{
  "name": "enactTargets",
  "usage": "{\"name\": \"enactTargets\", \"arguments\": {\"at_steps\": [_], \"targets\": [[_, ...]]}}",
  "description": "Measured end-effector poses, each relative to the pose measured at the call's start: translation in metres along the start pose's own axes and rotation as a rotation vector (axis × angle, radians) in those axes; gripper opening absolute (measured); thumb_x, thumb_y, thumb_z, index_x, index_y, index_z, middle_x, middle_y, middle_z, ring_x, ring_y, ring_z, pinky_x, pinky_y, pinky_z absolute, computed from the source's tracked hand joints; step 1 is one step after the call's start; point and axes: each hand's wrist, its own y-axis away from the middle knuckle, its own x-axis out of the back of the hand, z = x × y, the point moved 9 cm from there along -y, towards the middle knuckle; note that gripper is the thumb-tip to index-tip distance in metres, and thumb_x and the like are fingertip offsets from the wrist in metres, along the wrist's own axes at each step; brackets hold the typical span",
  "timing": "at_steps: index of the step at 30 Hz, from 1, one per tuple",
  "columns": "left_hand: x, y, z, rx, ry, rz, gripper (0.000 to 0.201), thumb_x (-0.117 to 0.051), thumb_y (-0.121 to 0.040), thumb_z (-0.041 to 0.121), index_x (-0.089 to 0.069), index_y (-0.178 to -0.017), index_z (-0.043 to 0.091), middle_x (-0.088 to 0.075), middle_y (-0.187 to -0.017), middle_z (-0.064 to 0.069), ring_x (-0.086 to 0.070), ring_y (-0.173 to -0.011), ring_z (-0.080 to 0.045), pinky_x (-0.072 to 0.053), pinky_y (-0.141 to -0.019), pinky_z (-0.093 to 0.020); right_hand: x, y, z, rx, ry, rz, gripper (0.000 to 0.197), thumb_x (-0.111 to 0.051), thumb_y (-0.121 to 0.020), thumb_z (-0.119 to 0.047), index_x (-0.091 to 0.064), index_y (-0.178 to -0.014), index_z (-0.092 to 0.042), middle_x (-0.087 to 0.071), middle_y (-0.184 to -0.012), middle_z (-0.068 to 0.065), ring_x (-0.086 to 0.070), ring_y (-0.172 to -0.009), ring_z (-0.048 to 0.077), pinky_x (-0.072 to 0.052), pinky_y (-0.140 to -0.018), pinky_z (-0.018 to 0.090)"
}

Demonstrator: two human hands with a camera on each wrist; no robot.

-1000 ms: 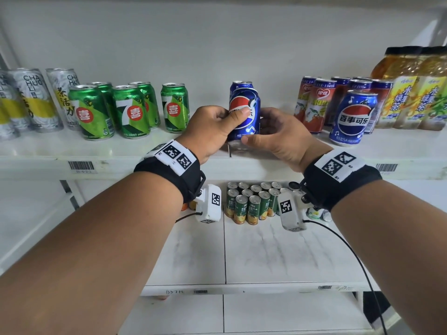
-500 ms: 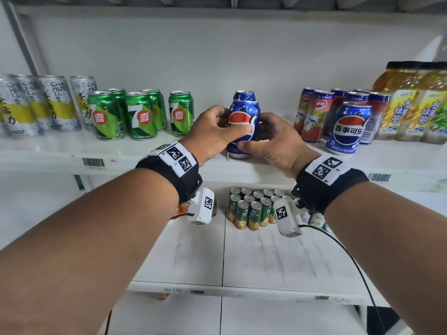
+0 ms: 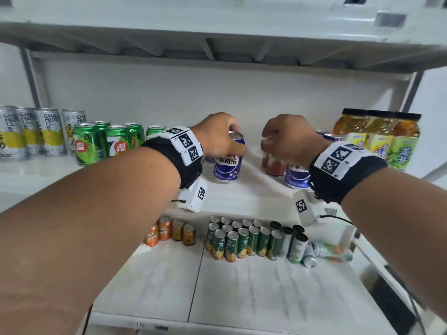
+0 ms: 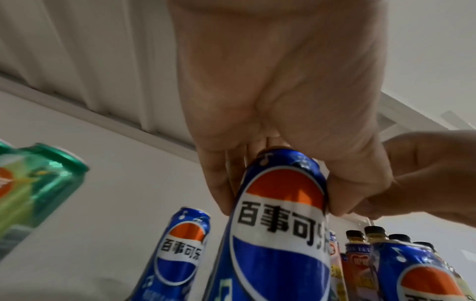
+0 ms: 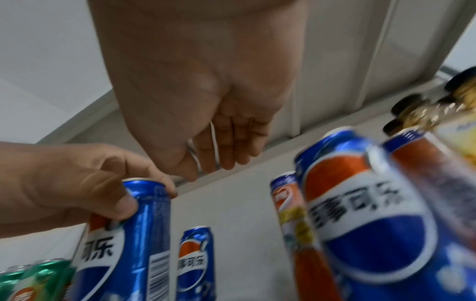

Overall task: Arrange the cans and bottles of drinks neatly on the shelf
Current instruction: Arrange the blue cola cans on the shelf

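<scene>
Blue cola can (image 3: 227, 163), gripped at its rim by the left hand (image 3: 217, 136), awaits seating on the shelf (image 3: 254, 197); right hand (image 3: 287, 139), loosely curled and empty, hovers beside.

The right hand (image 3: 287, 139) is off the blue Pepsi can (image 3: 227, 165) it was steadying a second ago and now hangs beside it with fingers loosely curled and holding nothing. The left hand (image 3: 219, 137) has changed its grip from the can's side to its top rim, reaching down from above. The head view now looks higher, taking in the underside of the upper shelf (image 3: 217, 47).
</scene>
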Motion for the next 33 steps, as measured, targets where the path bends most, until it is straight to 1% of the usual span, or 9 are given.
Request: {"name": "enactTargets", "arguments": {"at_steps": [4,6,10,15,19,23,27,29,33], "targets": [[-0.016,-0.017,0.035,-0.034,-0.053,-0.031,0.039,-0.087,-0.081,0.034,-0.071,-0.109,0.011,-0.073,-0.103,-0.002,-0.071,-0.093,-0.023,-0.058,-0.074,-0.031,0.01,0.009,0.051,-0.125,0.144,-0.089,0.04,-0.067,-0.093,-0.047,-0.072,-0.117,-0.015,-0.07,-0.113,0.011,-0.062,-0.103,0.031,-0.053,-0.086,0.037],[-0.024,-0.023,0.051,-0.062,-0.091,-0.042,0.038,-0.086,-0.081,0.034,-0.071,-0.107,0.01,-0.073,-0.103,-0.004,-0.071,-0.092,-0.023,-0.058,-0.074,-0.032,0.004,0.016,0.067,-0.15,0.142,-0.159,0.044,-0.067,-0.092,-0.05,-0.069,-0.123,-0.018,-0.071,-0.116,0.009,-0.063,-0.104,0.03,-0.054,-0.086,0.037],[-0.039,-0.03,0.073,-0.117,-0.128,-0.076,0.034,-0.086,-0.081,0.034,-0.071,-0.103,0.013,-0.073,-0.1,-0.003,-0.07,-0.089,-0.02,-0.057,-0.072,-0.028,-0.009,0.027,0.084,-0.176,0.043,-0.216,0.053,-0.075,-0.086,-0.033,-0.058,-0.134,-0.018,-0.068,-0.124,0.01,-0.059,-0.097,0.027,-0.047,-0.077,0.032],[-0.053,-0.026,0.094,-0.203,-0.106,-0.106,0.033,-0.087,-0.076,0.035,-0.071,-0.101,0.019,-0.068,-0.095,0.007,-0.065,-0.083,-0.01,-0.048,-0.063,-0.022,-0.002,0.038,0.094,-0.225,0.022,-0.17,0.057,-0.082,-0.078,-0.031,-0.051,-0.124,-0.019,-0.063,-0.104,0.005,-0.058,-0.088,0.027,-0.044,-0.062,0.029],[-0.061,-0.012,0.121,-0.309,-0.046,-0.121,0.03,-0.088,-0.072,0.034,-0.069,-0.094,0.028,-0.069,-0.09,0.012,-0.066,-0.081,-0.008,-0.052,-0.066,-0.025,0.022,0.062,0.088,-0.159,0.083,-0.136,0.051,-0.083,-0.078,-0.033,-0.062,-0.122,-0.022,-0.062,-0.105,0.004,-0.058,-0.091,0.026,-0.042,-0.065,0.029],[-0.071,0.006,0.156,-0.41,0.053,-0.173,0.043,-0.087,-0.065,0.042,-0.071,-0.101,0.026,-0.07,-0.096,0.011,-0.068,-0.086,-0.008,-0.057,-0.068,-0.028,0.051,0.097,0.09,-0.194,0.141,-0.067,0.044,-0.083,-0.075,-0.04,-0.068,-0.113,-0.023,-0.056,-0.099,0.001,-0.058,-0.09,0.026,-0.046,-0.069,0.032],[-0.1,0.023,0.206,-0.533,0.116,-0.21,0.046,-0.087,-0.071,0.031,-0.073,-0.113,0.023,-0.072,-0.105,0.004,-0.069,-0.094,-0.016,-0.06,-0.078,-0.031,0.077,0.156,0.119,-0.394,0.199,-0.055,0.044,-0.082,-0.074,-0.036,-0.067,-0.112,-0.02,-0.054,-0.1,0.004,-0.056,-0.091,0.028,-0.052,-0.076,0.037],[-0.109,0.028,0.216,-0.55,0.126,-0.215,0.047,-0.087,-0.072,0.03,-0.072,-0.116,0.02,-0.071,-0.108,0.002,-0.068,-0.096,-0.017,-0.06,-0.08,-0.032,0.083,0.172,0.127,-0.434,0.222,-0.026,0.045,-0.081,-0.074,-0.036,-0.066,-0.114,-0.02,-0.053,-0.101,0.004,-0.055,-0.092,0.027,-0.052,-0.076,0.037],[-0.173,0.045,0.262,-0.627,0.194,-0.351,0.043,-0.088,-0.072,0.031,-0.068,-0.109,0.023,-0.068,-0.102,0.01,-0.065,-0.091,-0.007,-0.051,-0.071,-0.02,0.089,0.239,0.164,-0.617,0.279,-0.079,0.045,-0.08,-0.074,-0.037,-0.066,-0.114,-0.023,-0.05,-0.101,0.001,-0.053,-0.091,0.024,-0.051,-0.073,0.035]]}}
